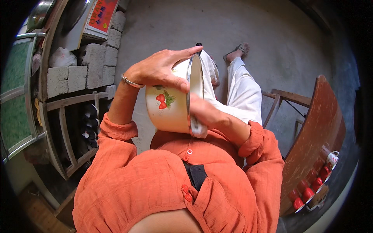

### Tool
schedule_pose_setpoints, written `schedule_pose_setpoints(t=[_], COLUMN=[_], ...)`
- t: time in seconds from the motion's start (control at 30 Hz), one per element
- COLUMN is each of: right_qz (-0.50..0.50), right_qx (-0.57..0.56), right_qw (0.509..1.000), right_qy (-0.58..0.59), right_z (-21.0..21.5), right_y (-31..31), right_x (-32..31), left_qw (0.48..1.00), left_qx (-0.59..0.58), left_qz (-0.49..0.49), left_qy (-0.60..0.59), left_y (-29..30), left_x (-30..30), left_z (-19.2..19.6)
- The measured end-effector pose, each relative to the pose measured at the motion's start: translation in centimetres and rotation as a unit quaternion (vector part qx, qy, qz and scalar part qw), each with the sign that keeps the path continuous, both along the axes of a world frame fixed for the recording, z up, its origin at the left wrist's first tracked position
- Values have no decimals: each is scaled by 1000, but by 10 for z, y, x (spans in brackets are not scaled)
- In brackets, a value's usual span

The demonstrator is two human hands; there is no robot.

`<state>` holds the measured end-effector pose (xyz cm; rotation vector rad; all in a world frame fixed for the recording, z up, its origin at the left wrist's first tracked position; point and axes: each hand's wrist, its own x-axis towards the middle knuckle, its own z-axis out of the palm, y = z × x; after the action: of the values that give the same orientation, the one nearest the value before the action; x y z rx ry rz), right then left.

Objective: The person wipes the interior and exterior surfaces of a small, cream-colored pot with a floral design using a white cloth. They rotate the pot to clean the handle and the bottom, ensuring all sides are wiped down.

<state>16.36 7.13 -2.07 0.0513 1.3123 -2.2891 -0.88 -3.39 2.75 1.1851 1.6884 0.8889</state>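
A cream enamel pot with a red strawberry print and a dark metal rim lies tipped on its side above my lap, its mouth facing right. My left hand, a bracelet on its wrist, grips the upper side, thumb on the outer wall and fingers along the top near a small black part. At the mouth, my right hand is smeared by motion. A pale bunched cloth shows under its fingers at the lower rim. The pot's inside is mostly hidden.
On the right stands a brown wooden table bearing several red cups and a white mug. Grey blocks, a red-fronted box and a wooden rack line the left. Grey concrete floor stretches ahead.
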Motion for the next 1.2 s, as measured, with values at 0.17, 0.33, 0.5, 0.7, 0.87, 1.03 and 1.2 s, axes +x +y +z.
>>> schedule_pose_setpoints(t=[0.17, 0.33, 0.5, 0.7, 0.87, 1.03, 1.2], right_qz=[-292, -229, 75, 22, 10, 15, -269], right_qx=[-306, -52, 189, 453, 489, 95, -221], right_qw=[886, 971, 939, 699, 734, 995, 910], right_qy=[-189, -56, 277, 552, 471, 1, -224], right_z=[34, 24, -7, -68, -58, -36, 63], right_y=[8, -17, -2, 20, 10, -5, 8], right_x=[-33, 1, 18, -14, -14, 15, -15], left_qw=[1000, 999, 998, 999, 998, 997, 999], left_qx=[0, 43, 35, 22, -7, -29, -1], left_qz=[1, -4, 33, 23, 67, 70, 45], left_qy=[22, 13, -31, 29, 4, -30, 11], left_y=[0, -7, -18, -18, -19, -15, -9], left_x=[0, 0, 4, 3, 0, -2, 1], left_z=[0, -3, 2, 5, 2, -2, -4])
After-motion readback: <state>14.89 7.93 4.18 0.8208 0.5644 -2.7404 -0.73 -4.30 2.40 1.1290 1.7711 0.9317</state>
